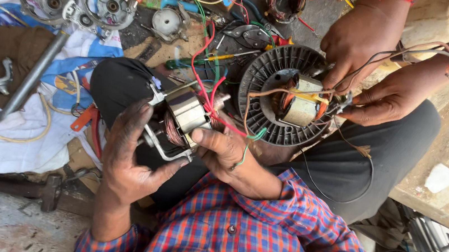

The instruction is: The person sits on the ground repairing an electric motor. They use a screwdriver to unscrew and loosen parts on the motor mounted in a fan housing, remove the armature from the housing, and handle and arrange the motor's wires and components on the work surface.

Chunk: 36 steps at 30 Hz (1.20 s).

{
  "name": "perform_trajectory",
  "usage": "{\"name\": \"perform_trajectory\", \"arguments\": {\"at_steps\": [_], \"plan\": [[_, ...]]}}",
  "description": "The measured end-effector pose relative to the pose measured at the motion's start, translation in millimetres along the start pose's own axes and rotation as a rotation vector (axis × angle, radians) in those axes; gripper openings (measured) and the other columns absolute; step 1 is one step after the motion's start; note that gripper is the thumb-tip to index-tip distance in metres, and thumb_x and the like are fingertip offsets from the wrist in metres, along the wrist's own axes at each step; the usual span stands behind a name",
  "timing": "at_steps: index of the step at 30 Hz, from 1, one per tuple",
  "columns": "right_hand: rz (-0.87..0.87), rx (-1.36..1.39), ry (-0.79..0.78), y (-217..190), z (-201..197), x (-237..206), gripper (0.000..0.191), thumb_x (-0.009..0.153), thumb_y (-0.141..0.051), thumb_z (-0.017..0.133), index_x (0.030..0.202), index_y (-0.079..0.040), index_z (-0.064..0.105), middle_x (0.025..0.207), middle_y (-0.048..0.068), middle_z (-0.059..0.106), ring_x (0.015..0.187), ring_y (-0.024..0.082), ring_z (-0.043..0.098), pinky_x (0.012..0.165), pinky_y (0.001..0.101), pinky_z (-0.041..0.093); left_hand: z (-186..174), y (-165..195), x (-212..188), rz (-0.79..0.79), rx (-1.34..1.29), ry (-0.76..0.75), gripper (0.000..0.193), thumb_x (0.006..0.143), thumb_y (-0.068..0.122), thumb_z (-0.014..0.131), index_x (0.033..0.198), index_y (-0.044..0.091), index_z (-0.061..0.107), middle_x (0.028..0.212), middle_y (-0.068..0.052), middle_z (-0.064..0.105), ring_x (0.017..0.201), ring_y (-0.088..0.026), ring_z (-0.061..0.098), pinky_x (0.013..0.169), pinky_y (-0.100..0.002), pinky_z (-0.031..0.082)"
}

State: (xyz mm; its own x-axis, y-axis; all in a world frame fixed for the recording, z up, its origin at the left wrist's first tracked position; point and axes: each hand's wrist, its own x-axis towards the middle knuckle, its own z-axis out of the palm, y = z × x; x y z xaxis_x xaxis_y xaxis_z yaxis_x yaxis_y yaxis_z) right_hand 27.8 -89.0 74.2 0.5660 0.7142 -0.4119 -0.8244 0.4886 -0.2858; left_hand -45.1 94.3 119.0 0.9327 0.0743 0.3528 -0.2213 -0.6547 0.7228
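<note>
In the middle of the frame the person's 2 hands hold a small motor [183,117] with shiny metal plates and copper wire. The left hand [128,157] is just below and left of it, fingers curled up around its metal frame. The right hand [227,151] is at its lower right, with the thumb pressed on its side. Both hands are grasping the motor, which sits between them, over a dark knee.

Red wires [206,84] and a green wire [248,143] run from the motor, and the green one passes by the right hand.

In the upper right, 2 hands of another person [378,64] pinch thin wires beside a second motor [300,101]. That motor sits inside a round black ribbed housing [267,74], like a bowl.

In the upper left lie 2 round metal covers [78,2] on cloth. A grey metal rod [33,76] lies at the left. A hammer [51,190] rests at the lower left.
</note>
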Motion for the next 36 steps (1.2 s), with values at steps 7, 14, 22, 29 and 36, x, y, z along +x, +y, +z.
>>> {"name": "perform_trajectory", "arguments": {"at_steps": [7, 14, 22, 29, 36], "plan": [[0.062, 0.028, -0.058, 0.3, 1.4, -4.6, 0.069, 0.089, -0.011, 0.083, 0.147, 0.003, 0.048, 0.134, 0.014, 0.066, 0.125, 0.025, 0.064, 0.115, 0.0389, 0.048, 4.3, 32.5, -2.7, -0.364, -0.376, 0.062, 0.115, 0.079, 0.036, 0.089, 0.166, 0.002, 0.022, 0.164, -0.018, 0.034, 0.147, -0.032, 0.052, 0.114, -0.041, 0.057], [-0.079, -0.169, 0.034, 12.5, -3.6, -0.2, 0.082, 0.080, -0.002, 0.086, 0.151, 0.002, 0.046, 0.138, 0.012, 0.063, 0.130, 0.024, 0.061, 0.113, 0.0398, 0.049, 3.9, 15.1, 1.9, -0.445, -0.244, -0.060, 0.119, 0.069, 0.036, 0.094, 0.160, -0.001, 0.027, 0.151, -0.024, 0.045, 0.135, -0.036, 0.056, 0.104, -0.044, 0.056], [-0.127, -0.509, 0.039, 21.5, -12.7, 0.5, 0.084, 0.073, -0.008, 0.092, 0.144, 0.000, 0.049, 0.135, 0.012, 0.065, 0.130, 0.021, 0.060, 0.114, 0.0396, 0.051, 16.3, 23.1, 3.1, -0.375, 0.275, -0.119, 0.106, 0.055, 0.025, 0.099, 0.146, 0.003, 0.049, 0.124, -0.026, 0.054, 0.113, -0.044, 0.063, 0.086, -0.052, 0.056], [-0.130, -0.330, -0.014, 25.1, -23.3, 2.4, 0.077, 0.079, -0.010, 0.090, 0.146, -0.001, 0.051, 0.133, 0.007, 0.064, 0.128, 0.019, 0.059, 0.110, 0.0355, 0.051, 19.1, -7.8, -11.3, -0.333, 0.106, -0.022, 0.097, 0.054, 0.024, 0.099, 0.137, 0.002, 0.055, 0.117, -0.019, 0.064, 0.106, -0.031, 0.067, 0.090, -0.046, 0.057], [0.043, -0.082, -0.019, 16.8, -37.2, 16.8, 0.052, 0.092, -0.020, 0.080, 0.136, -0.006, 0.057, 0.126, 0.007, 0.066, 0.115, 0.019, 0.064, 0.100, 0.0366, 0.055, 20.1, -44.4, -19.9, -0.487, -0.605, 0.020, 0.076, 0.069, 0.008, 0.095, 0.133, -0.001, 0.054, 0.116, -0.009, 0.069, 0.107, -0.017, 0.068, 0.097, -0.033, 0.061]]}}
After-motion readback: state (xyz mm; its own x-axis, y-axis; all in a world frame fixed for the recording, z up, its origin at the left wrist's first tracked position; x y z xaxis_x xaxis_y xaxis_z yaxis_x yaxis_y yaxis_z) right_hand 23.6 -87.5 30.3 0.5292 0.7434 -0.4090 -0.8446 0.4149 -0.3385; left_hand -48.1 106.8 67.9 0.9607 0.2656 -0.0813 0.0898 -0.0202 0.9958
